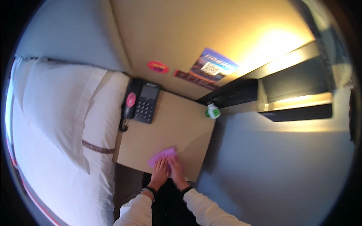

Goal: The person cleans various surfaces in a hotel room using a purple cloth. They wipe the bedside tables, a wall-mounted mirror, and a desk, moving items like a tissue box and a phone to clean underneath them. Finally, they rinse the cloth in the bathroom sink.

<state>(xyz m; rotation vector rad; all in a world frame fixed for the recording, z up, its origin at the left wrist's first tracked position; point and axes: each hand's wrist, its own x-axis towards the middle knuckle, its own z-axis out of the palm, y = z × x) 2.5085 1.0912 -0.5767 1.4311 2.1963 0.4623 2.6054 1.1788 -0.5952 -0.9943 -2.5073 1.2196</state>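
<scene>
A pink cloth (164, 154) lies partly folded on the light wood-coloured top of a bedside table (176, 121), close to the table's front edge. My left hand (160, 171) presses on the cloth with its fingers stretched forward over it. Right beside it, my right hand (176, 170) also rests on the cloth, its fingers touching or nearly touching those of the left. The part of the cloth under both palms is hidden.
A black desk telephone (145, 103) stands at the table's back left. At the back right corner is a small white-and-green bottle (212, 111). A bed with white pillows (62, 104) borders the left side. A printed card (213, 66) is on the wall behind.
</scene>
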